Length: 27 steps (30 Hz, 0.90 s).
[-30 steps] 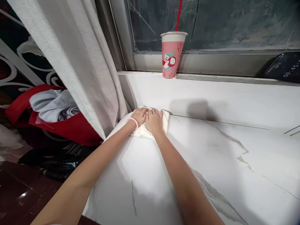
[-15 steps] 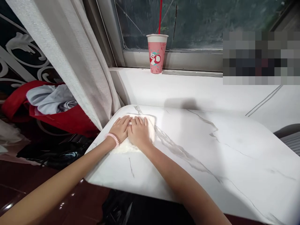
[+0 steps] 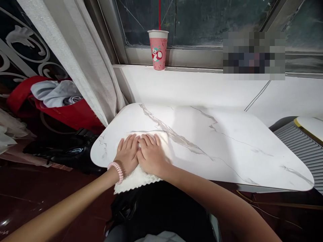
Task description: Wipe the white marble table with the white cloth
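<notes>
Cloth (image 3: 141,176) — a white, fluffy one — lies at the near edge of a white marble tabletop (image 3: 214,144), close to its near left corner. Its front part hangs over that edge, with a wavy hem showing below the wrists.

Both hands press flat on the cloth, side by side and touching each other. Left hand (image 3: 127,155) lies palm down, fingers (image 3: 131,143) stretched out straight and close together, pointing toward the far edge; nothing is gripped, the hand is simply spread on the fabric. A pink coiled band (image 3: 116,170) circles the left wrist. Right hand (image 3: 151,155) lies just beside it in the same way — palm down, fingers (image 3: 148,139) extended and only slightly apart, resting on the cloth without closing round it.

Grey veins run across the tabletop from the far left corner toward the right end. Behind the far edge a white sill (image 3: 191,87) runs under a window (image 3: 202,20). On the sill, at the window frame, stands a pink cup (image 3: 157,50) with a white lid and a red straw (image 3: 159,15), upright and well apart from the hands.

Left of the tabletop hangs a pale curtain (image 3: 75,57). Beyond it sits a red bag (image 3: 63,111) with grey fabric inside. Right of the tabletop's end is a grey ribbed surface (image 3: 300,148).
</notes>
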Motion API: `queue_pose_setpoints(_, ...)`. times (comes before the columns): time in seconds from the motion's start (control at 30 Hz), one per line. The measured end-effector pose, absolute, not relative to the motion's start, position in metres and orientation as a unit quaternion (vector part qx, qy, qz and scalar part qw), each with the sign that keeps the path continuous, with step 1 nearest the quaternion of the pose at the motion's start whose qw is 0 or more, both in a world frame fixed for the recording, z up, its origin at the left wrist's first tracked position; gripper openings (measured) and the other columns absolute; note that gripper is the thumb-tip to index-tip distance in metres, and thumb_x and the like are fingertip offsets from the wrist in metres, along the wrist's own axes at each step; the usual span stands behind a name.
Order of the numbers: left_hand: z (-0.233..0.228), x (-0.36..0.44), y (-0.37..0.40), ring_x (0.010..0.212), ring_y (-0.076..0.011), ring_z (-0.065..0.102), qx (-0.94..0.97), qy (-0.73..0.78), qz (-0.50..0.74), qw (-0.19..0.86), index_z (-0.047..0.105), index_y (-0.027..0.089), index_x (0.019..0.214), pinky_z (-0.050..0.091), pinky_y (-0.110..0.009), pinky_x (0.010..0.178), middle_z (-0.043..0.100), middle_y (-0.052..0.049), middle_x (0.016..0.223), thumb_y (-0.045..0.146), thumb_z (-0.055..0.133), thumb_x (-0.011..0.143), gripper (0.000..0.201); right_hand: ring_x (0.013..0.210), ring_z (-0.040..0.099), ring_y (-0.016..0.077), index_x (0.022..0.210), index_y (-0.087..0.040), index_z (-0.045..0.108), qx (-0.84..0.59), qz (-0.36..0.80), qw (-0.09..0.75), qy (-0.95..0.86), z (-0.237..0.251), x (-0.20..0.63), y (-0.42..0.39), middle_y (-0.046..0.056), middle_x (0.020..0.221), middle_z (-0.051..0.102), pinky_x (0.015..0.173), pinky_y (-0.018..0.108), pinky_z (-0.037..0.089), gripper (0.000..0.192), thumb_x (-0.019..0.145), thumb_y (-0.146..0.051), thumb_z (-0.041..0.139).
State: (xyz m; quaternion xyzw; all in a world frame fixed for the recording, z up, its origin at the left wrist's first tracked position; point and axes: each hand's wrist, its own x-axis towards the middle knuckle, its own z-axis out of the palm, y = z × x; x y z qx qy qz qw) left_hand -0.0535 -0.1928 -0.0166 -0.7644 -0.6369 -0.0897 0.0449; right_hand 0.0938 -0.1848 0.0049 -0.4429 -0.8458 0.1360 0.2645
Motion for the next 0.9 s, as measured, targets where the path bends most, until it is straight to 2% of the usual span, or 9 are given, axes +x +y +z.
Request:
queue_pose_setpoints(0.2, -0.005, -0.030, -0.109, 0.143, -0.0272, 0.035, -0.754, -0.649, -0.096, 0.028, 0.043, 0.013, 0.142, 0.023, -0.050, 0.118, 0.045, -0.015, 0.150, 0.024, 0.030, 0.090, 0.054, 0.130, 0.047, 0.0223, 0.126, -0.013, 0.057, -0.429, 0.096, 0.261, -0.860, 0.001, 0.110, -0.102, 0.011, 0.134, 0.060, 0.120, 0.046, 0.019, 0.036, 0.097, -0.019, 0.037)
queue_pose_setpoints(0.33, 0.004, -0.014, -0.036, 0.136, -0.0251, 0.044, -0.776, -0.619, -0.118, 0.000, 0.050, 0.017, 0.135, 0.027, -0.045, 0.117, 0.053, -0.011, 0.144, 0.028, 0.034, 0.091, 0.048, 0.132, 0.046, 0.0229, 0.124, -0.012, 0.058, -0.475, 0.070, 0.281, -0.831, -0.003, 0.120, -0.042, 0.013, 0.134, 0.060, 0.120, 0.047, 0.019, 0.036, 0.097, -0.016, 0.035)
queue_pose_setpoints(0.43, 0.007, -0.003, 0.007, 0.130, -0.0253, 0.049, -0.783, -0.605, -0.143, -0.018, 0.055, 0.017, 0.129, 0.029, -0.042, 0.116, 0.058, -0.011, 0.139, 0.029, 0.038, 0.090, 0.044, 0.134, 0.045, 0.0200, 0.123, -0.014, 0.060, -0.493, 0.089, 0.291, -0.815, -0.004, 0.131, -0.005, 0.010, 0.137, 0.059, 0.121, 0.044, 0.017, 0.037, 0.096, -0.013, 0.036)
queue_pose_setpoints(0.6, 0.006, 0.015, 0.051, 0.129, -0.0254, 0.050, -0.790, -0.586, -0.177, -0.032, 0.057, 0.020, 0.125, 0.030, -0.043, 0.115, 0.061, -0.008, 0.136, 0.031, 0.039, 0.091, 0.041, 0.129, 0.051, 0.0149, 0.115, -0.020, 0.065, -0.488, 0.135, 0.337, -0.794, -0.005, 0.152, 0.040, 0.003, 0.130, 0.064, 0.122, 0.041, 0.017, 0.036, 0.094, -0.013, 0.037)
queue_pose_setpoints(0.7, 0.005, 0.028, 0.070, 0.129, -0.0260, 0.050, -0.794, -0.581, -0.177, -0.031, 0.057, 0.018, 0.127, 0.030, -0.043, 0.115, 0.060, -0.009, 0.137, 0.030, 0.038, 0.091, 0.042, 0.128, 0.051, 0.0161, 0.114, -0.018, 0.066, -0.506, 0.118, 0.354, -0.778, -0.007, 0.163, 0.056, 0.005, 0.129, 0.065, 0.121, 0.040, 0.019, 0.036, 0.095, -0.014, 0.035)
queue_pose_setpoints(0.9, 0.004, 0.051, 0.090, 0.131, -0.0254, 0.049, -0.802, -0.573, -0.166, -0.027, 0.055, 0.014, 0.132, 0.027, -0.042, 0.117, 0.059, -0.010, 0.138, 0.027, 0.037, 0.091, 0.047, 0.125, 0.050, 0.0226, 0.113, -0.011, 0.066, -0.587, 0.050, 0.349, -0.729, -0.007, 0.178, 0.066, 0.012, 0.124, 0.065, 0.114, 0.037, 0.031, 0.038, 0.090, -0.009, 0.035)
